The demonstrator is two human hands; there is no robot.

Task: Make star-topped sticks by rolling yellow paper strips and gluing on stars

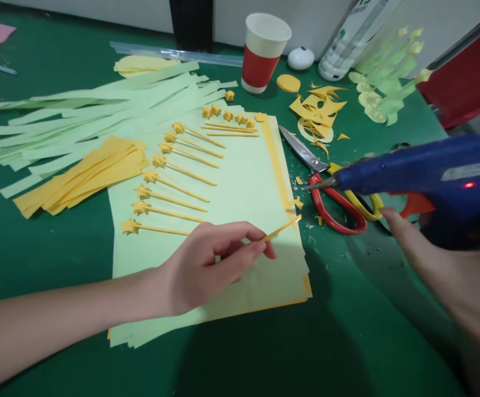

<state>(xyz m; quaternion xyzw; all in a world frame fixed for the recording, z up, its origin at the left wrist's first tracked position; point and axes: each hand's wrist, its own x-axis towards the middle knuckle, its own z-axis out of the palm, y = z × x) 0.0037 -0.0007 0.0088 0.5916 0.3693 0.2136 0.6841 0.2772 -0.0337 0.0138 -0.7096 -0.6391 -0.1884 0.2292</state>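
Note:
My left hand (219, 256) pinches a thin yellow paper stick (281, 227) between thumb and fingers, over a stack of pale green paper (240, 187). The stick points up and right, and its far tip looks shiny. At the right edge my right hand (446, 270) is around the handle of a blue hot glue gun (405, 168), with the thumb stretched out; part of the grip is out of view. The gun's nozzle points left, above the scissors (336, 201), and a red light glows on its side. Several star-tipped yellow sticks (182, 171) lie in a row on the paper.
Loose yellow paper stars (228, 115) sit by the paper's top edge. Green strips (111, 105) and yellow strips (85, 173) lie left. Behind stand a paper cup (264, 52), yellow scraps (320, 113), a white rounded object (301, 58) and pale green paper flowers (388, 82).

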